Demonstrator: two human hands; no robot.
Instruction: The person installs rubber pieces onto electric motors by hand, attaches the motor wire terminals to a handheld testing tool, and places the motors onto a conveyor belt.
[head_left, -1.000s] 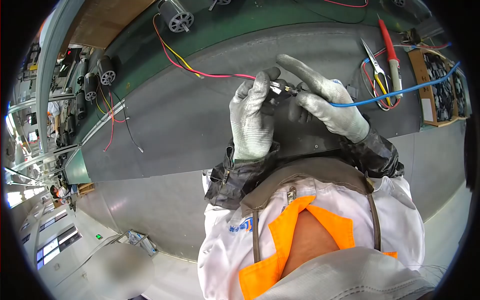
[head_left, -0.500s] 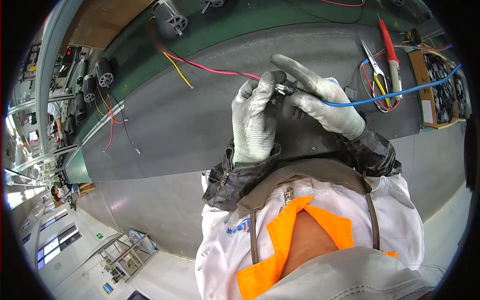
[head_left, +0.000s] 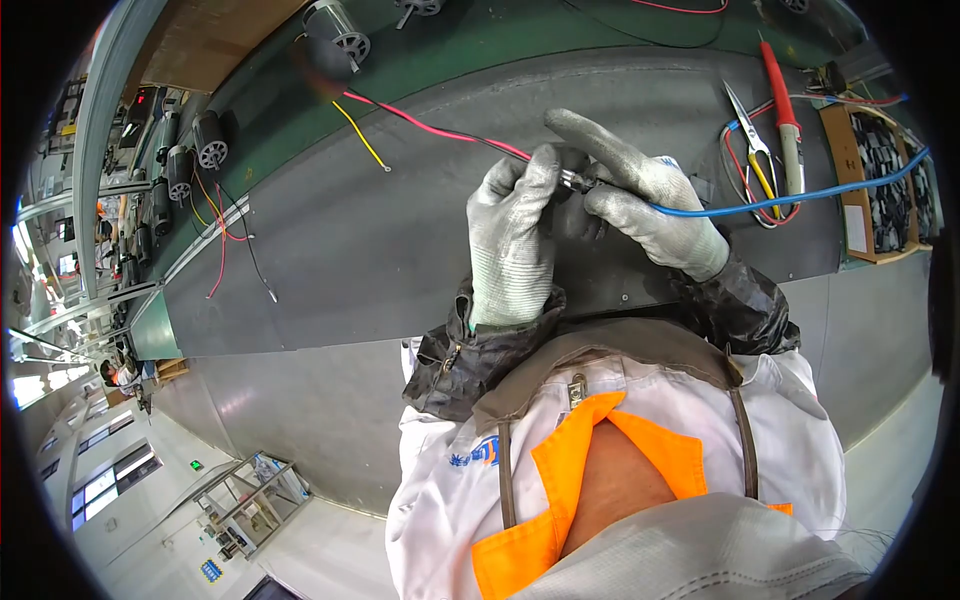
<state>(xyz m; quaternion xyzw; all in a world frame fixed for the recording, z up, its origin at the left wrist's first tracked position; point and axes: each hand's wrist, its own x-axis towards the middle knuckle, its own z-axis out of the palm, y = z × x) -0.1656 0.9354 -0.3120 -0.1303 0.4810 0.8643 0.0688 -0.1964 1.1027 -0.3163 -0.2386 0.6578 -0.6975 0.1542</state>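
Observation:
My left hand (head_left: 512,235), in a grey-white glove, is closed around the end of the red wire (head_left: 440,130) and a black wire beside it. My right hand (head_left: 655,210), also gloved, pinches a small dark piece with a metal end (head_left: 577,181) that lies between the two hands. From the right hand's grip a blue cable (head_left: 790,200) runs off to the right edge. Fingers cover most of the joint, so I cannot tell whether wire and piece are connected. A loose yellow wire (head_left: 362,135) lies to the upper left.
Scissors (head_left: 752,135) and a red-and-white pen-like tool (head_left: 783,110) lie at the right of the grey work surface (head_left: 380,270). Beyond them stands a cardboard box (head_left: 850,190) of dark parts. Motors (head_left: 340,32) with wires sit along the green far strip and at left.
Both hands stay together in nearly the same place, their grip much the same. The red and yellow wires have shifted slightly right; the blue cable's far end sits a little lower.

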